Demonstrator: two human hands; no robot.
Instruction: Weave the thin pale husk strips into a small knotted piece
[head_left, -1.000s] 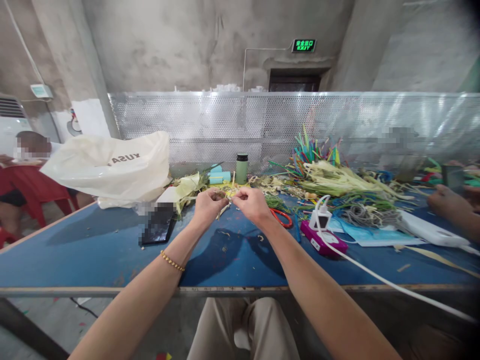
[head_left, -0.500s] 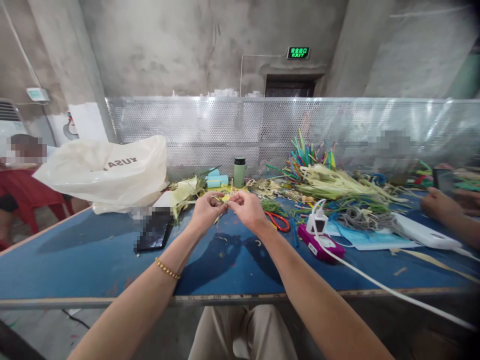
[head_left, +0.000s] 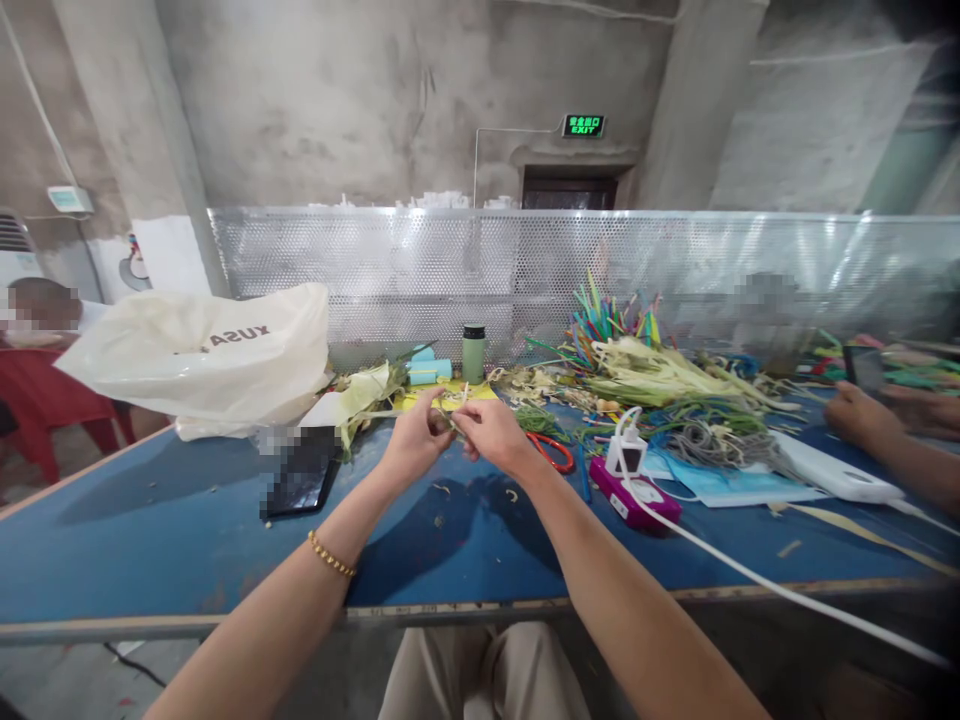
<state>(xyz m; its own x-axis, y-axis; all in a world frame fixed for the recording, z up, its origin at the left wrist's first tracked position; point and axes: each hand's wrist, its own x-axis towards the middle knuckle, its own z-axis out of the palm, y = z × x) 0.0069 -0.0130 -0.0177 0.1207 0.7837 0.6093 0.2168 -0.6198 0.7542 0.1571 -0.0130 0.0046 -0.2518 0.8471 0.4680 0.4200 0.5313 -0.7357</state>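
My left hand [head_left: 415, 442] and right hand [head_left: 491, 436] pinched one leaf strip [head_left: 455, 418] between fingers, seemingly half-worked, while the heap of strips [head_left: 660, 372] along the worktop's [head_left: 187, 520] far edge waited.

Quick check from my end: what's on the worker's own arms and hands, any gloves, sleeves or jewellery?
No gloves, and no sleeves in view: both forearms are bare down to the picture's lower edge. The left hand has a gold bead bracelet on its wrist. The right hand shows no watch, band or ring. No tape or markings can be made out on the fingers.
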